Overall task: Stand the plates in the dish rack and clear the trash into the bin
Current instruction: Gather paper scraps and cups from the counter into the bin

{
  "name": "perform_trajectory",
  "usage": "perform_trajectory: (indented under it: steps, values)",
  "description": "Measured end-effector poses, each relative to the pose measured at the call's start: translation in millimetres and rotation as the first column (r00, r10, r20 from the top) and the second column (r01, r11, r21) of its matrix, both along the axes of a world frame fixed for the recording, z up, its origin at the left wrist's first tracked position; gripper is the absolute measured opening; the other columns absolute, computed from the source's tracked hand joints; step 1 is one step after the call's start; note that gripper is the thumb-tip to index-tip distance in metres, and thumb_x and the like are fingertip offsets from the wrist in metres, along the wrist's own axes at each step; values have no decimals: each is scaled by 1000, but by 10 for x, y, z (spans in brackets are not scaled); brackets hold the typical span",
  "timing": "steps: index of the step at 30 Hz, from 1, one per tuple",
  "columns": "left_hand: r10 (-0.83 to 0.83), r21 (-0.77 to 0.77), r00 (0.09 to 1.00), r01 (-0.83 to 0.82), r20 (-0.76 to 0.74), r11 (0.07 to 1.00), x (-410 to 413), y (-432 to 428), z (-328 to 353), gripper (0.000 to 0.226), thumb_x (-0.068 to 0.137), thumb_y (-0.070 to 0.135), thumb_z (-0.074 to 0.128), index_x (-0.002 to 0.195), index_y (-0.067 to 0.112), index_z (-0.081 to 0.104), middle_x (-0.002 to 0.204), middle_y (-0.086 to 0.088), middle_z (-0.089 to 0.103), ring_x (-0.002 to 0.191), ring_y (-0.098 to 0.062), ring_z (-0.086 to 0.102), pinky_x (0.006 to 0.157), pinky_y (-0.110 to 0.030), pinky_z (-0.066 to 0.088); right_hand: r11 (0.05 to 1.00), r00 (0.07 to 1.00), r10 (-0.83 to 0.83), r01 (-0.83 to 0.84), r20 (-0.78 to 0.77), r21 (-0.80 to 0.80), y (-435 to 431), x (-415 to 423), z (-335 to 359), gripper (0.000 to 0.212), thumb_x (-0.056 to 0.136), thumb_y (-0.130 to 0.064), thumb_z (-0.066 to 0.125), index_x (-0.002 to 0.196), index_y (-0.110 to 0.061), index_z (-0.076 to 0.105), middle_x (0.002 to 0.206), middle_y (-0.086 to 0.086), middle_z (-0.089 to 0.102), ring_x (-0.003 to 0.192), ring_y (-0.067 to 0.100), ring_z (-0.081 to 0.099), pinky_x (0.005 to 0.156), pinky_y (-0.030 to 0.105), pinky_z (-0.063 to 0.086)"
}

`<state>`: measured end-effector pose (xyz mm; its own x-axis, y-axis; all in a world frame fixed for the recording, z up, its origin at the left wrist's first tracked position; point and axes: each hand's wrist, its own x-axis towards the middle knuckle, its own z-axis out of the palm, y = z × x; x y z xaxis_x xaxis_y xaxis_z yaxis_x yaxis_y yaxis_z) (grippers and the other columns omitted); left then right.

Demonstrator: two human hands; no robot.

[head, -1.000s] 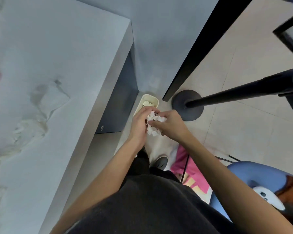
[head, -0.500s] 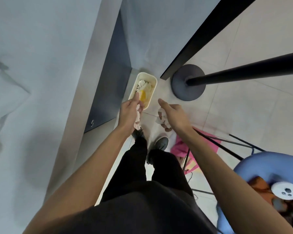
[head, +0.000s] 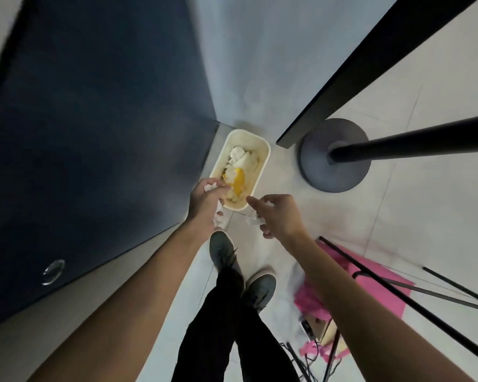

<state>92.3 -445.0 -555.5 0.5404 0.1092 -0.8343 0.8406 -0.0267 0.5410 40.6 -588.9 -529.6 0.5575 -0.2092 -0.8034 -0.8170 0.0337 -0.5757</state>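
Crumpled tissue (head: 253,220) is being pinched under the right hand (head: 280,216), which is hovering just short of the cream bin (head: 263,161). The bin is standing on the floor in a corner, holding white paper and a yellow scrap (head: 238,180). The left hand (head: 206,201) is gripping a wad (head: 220,218) at the near rim.

Step in hand: binning trash. Next move calls for bringing both hands over the opening and loosening the fingers.

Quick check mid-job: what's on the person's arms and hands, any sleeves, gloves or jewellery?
The left hand and right hand are ungloved. The left forearm and right forearm are bare, with no sleeves in view. No watch, bracelet or ring shows.
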Motion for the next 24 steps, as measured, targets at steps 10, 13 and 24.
perform_trajectory:
  steps: [10, 13, 24]
  values:
    - [-311, 152, 944, 293, 112, 944, 264, -273, -1825, 17, 87, 19, 65, 104, 18, 64, 91, -2, 62, 77, -21, 57, 62, -27, 42, 994, 995, 21, -11, 93, -110, -271, 309, -1619, 42, 97, -30, 56, 61, -9, 54, 49, 3, 47, 42, 21, 44, 39, 20, 34]
    - [-362, 182, 925, 338, 119, 924, 416, -388, -2255, 23, 90, 19, 63, 113, 22, 59, 107, -2, 61, 85, -19, 58, 75, -30, 46, 994, 987, 25, -7, 160, -113, -341, 417, -1873, 38, 98, -27, 54, 63, -12, 56, 58, 4, 53, 50, 22, 49, 40, 20, 36]
    - [-522, 313, 818, 443, 242, 840, 215, -197, -2548, 38, 90, -5, 56, 122, 16, 63, 132, -2, 58, 110, -13, 61, 92, -24, 51, 987, 910, 157, -135, 384, -86, -373, 621, -2183, 24, 95, -13, 39, 106, -16, 60, 104, -1, 64, 95, 12, 60, 78, 21, 47]
